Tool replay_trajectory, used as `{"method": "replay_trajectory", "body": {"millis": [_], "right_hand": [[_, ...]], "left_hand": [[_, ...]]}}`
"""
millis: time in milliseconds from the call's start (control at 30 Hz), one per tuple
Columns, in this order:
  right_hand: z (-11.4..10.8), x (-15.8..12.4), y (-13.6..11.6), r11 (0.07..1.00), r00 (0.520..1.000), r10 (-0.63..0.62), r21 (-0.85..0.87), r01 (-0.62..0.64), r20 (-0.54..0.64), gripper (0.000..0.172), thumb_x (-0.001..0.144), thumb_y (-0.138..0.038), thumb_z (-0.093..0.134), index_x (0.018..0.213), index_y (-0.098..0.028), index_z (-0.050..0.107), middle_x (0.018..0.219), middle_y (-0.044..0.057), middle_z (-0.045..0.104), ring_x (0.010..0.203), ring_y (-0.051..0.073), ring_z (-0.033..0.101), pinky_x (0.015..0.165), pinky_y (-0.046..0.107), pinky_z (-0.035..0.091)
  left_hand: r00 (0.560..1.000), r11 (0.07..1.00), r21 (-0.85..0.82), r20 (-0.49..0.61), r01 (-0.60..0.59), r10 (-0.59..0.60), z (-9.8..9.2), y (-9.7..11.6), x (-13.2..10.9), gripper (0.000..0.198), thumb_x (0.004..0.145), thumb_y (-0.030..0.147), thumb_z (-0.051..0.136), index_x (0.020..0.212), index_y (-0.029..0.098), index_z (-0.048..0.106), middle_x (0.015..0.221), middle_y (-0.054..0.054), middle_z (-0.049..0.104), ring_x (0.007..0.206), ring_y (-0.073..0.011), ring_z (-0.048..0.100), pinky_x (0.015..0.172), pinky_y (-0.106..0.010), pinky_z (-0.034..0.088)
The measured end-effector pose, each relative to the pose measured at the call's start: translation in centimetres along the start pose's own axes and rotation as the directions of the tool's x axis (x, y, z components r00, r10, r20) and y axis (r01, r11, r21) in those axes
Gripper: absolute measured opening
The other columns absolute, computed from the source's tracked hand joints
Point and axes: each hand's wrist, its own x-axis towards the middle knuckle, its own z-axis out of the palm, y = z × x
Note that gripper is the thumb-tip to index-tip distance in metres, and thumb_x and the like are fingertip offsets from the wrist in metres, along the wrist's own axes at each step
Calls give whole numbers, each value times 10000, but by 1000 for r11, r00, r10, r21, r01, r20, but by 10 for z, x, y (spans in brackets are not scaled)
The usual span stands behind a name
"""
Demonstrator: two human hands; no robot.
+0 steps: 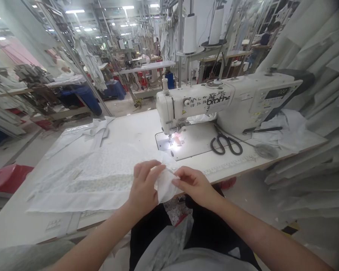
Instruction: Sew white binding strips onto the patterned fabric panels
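White patterned fabric [101, 177] lies spread over the left half of the sewing table, and its right end reaches my hands at the front edge. My left hand [145, 184] is closed on that end, fingers curled over the cloth. The fingertips of my right hand [193, 184] pinch a corner of the same white cloth, a folded flap of which hangs between both hands. Just beyond them stands a white sewing machine [197, 101], its lamp lighting the needle area and presser foot [171, 140]. Both hands are apart from the machine.
Black-handled scissors [227, 145] lie on the machine bed, right of the needle. A clear ruler [231, 162] runs along the front edge. White cloth pieces [94, 130] lie at the back left. Thread cones [190, 34] stand behind the machine. Hanging fabric [313, 150] crowds the right side.
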Motion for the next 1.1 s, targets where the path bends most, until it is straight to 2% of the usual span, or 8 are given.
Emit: {"method": "replay_trajectory", "body": {"millis": [133, 267, 400, 567, 667, 800, 900, 1100], "right_hand": [[-2, -7, -2, 999, 997, -32, 14, 33, -68, 211, 797, -344, 594, 706, -199, 469, 668, -36, 461, 610, 110, 452, 579, 237, 401], [-8, -13, -8, 988, 976, -133, -104, 116, -175, 105, 813, -289, 575, 878, -222, 526, 714, -28, 515, 648, 126, 485, 615, 251, 406], [-18, -18, -24, 991, 992, -110, -89, 104, -55, 77, 789, -283, 599, 767, -209, 596, 733, -3, 566, 699, 145, 519, 666, 276, 420], [-24, -16, -25, 933, 912, 147, 252, -256, 383, 358, 515, -331, 771, 689, -204, 484, 666, -47, 512, 624, 125, 488, 550, 231, 406], [-26, -15, -14, 921, 880, 258, 173, -348, 398, 324, 529, -305, 739, 692, -196, 481, 667, -52, 506, 613, 112, 477, 545, 218, 395], [-21, -25, -12, 991, 985, 129, -9, -131, -119, 160, 701, -280, 621, 684, -199, 484, 625, -53, 456, 571, 103, 439, 534, 218, 366], [-7, -35, -18, 983, 987, 2, -180, -31, -160, 76, 719, -238, 570, 693, -203, 508, 621, -43, 472, 563, 115, 445, 522, 228, 354], [8, -30, -20, 937, 956, 228, 310, -163, -187, 226, 769, -416, 509, 693, -209, 461, 622, -28, 493, 581, 138, 488, 580, 252, 413]], "left_hand": [[972, 974, 27, -70, -223, 224, -1, 5, 14, 248, 752, 147, 585, 965, 272, 601, 923, -49, 596, 966, -222, 489, 926, -384, 284], [979, 913, -387, 197, 132, -58, -1, 17, 26, 131, 783, 137, 514, 879, 204, 574, 826, -46, 593, 812, -183, 534, 714, -301, 403], [801, 439, -670, 507, 599, -319, -7, 43, 19, 93, 779, 267, 571, 803, 186, 532, 669, 0, 549, 546, -105, 482, 487, -208, 358], [756, -14, -773, 623, 634, -199, -7, 80, 2, 229, 733, 355, 648, 801, 184, 513, 677, 2, 510, 477, -63, 416, 420, -178, 322], [759, 96, -769, 591, 633, -272, 0, 82, 0, 129, 749, 282, 615, 787, 183, 541, 681, 4, 493, 530, -79, 426, 471, -190, 353], [785, 500, -619, 360, 606, -504, 9, 66, 6, 111, 733, 129, 517, 809, 204, 548, 695, 8, 550, 605, -121, 486, 569, -229, 392], [863, 790, -350, 145, 503, -484, 13, 56, 13, 275, 640, 47, 491, 841, 214, 576, 723, 5, 579, 650, -146, 505, 614, -252, 386], [766, 623, -471, 213, 624, -606, 13, 52, 20, 154, 665, 139, 584, 800, 207, 616, 688, 8, 583, 655, -144, 521, 625, -248, 401]]}}
